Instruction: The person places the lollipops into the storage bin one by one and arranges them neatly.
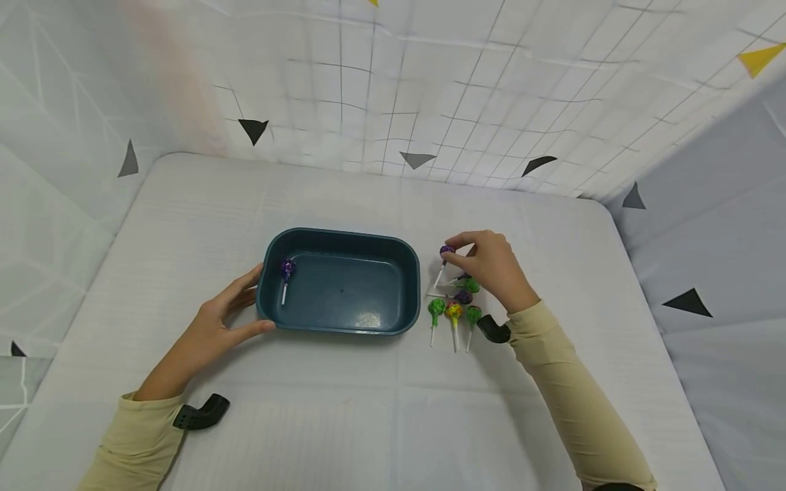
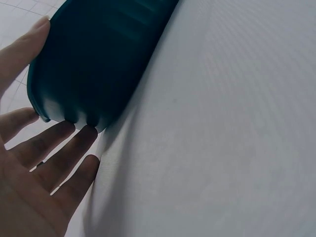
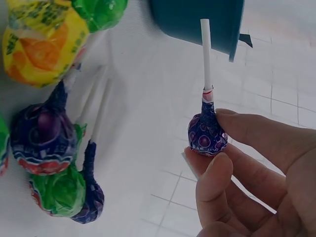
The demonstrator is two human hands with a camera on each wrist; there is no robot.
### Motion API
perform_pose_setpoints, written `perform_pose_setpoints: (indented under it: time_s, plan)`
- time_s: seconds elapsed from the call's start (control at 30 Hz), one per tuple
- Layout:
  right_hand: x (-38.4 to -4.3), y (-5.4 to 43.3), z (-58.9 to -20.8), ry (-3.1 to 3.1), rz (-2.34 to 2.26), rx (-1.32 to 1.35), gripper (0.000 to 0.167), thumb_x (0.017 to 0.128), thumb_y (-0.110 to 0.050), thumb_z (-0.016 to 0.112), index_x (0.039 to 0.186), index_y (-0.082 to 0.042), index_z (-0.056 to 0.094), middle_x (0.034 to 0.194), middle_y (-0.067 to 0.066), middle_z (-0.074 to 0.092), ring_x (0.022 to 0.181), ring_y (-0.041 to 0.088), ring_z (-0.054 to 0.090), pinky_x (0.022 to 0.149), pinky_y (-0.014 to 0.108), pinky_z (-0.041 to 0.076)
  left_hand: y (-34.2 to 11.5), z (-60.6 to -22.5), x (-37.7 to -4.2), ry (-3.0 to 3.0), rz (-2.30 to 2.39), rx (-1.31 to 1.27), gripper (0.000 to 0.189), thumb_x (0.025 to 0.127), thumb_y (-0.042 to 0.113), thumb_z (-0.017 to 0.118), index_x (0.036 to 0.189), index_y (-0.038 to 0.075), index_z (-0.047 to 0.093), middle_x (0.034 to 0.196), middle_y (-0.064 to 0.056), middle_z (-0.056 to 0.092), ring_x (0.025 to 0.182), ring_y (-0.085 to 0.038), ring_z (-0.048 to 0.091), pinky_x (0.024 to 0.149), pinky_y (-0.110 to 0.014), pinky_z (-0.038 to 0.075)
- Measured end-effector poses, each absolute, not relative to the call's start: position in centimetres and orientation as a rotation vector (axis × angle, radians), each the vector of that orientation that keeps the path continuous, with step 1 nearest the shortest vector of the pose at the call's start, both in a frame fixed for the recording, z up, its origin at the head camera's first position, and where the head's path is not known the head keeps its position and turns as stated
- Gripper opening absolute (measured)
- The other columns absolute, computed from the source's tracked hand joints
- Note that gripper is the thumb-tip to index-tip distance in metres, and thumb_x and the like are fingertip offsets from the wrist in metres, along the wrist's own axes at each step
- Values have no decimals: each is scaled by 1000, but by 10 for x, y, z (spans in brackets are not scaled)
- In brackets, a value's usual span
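A white-covered table [image 1: 344, 423] bears a dark teal plastic tub [image 1: 331, 293].
The left hand [image 1: 215, 327], fingers extended, touches the tub's left end; right of the tub, the right hand [image 1: 491, 266] pinches a purple-wrapped lollipop [image 3: 208, 113] by its candy head, at the far side of six loose lollipops [image 1: 454, 311], green, purple and yellow. Another purple lollipop [image 1: 288, 268] lies inside the tub's left end.

High at six o'clock, the head camera looks down towards twelve; left wrist, close in, faces the tub [image 2: 98, 64] at eleven; right wrist, tight on a held lollipop [image 3: 203, 136], shares that tub at one.
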State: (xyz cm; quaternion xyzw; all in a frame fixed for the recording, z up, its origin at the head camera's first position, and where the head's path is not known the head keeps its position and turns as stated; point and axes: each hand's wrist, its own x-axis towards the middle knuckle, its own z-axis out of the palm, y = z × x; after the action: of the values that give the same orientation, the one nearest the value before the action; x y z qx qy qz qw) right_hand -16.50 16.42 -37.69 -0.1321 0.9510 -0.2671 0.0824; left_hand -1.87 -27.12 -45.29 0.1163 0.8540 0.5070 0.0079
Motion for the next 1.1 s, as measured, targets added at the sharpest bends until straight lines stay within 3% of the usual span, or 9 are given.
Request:
perform_pose_setpoints:
  time_s: [0.87,1.1]
  plan:
    - [-159,144,-357,2833,-871,-501,25,95,-27,77,114,-11,80,107,6,80,74,24,71,58,30,51,-271,-452,-18,2677,1584,368,98,86,9,84,165,29,28,161,-14,44,133,19,42,107,-1,39]
    - [-161,134,-354,2835,-857,-524,25,94,-28,77,114,-12,80,105,5,80,69,19,66,57,30,49,-271,-452,-18,2681,1581,361,98,86,10,84,164,30,28,161,-14,45,132,19,42,107,0,39]
